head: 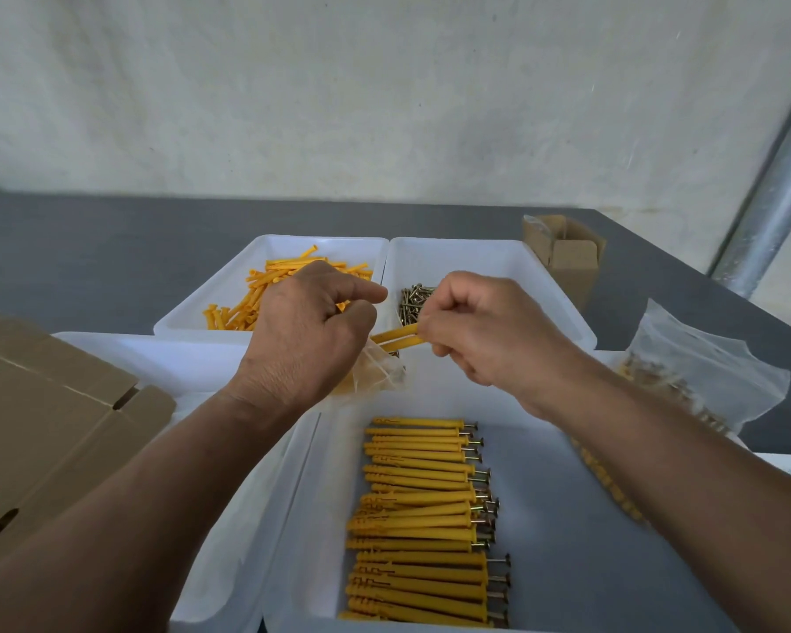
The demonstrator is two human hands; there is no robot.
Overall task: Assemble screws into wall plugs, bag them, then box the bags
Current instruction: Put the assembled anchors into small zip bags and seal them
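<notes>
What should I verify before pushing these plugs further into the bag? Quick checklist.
1. Right hand grips plugs: ok.
2. Left hand holds bag: ok.
3. Plug tips inside bag mouth: cannot tell, left hand hides it.
4. Screws seated in the held plugs: cannot tell, right hand covers the heads.
5. Assembled stock left in near tray: ok.
6. Box open for bags: ok.
</notes>
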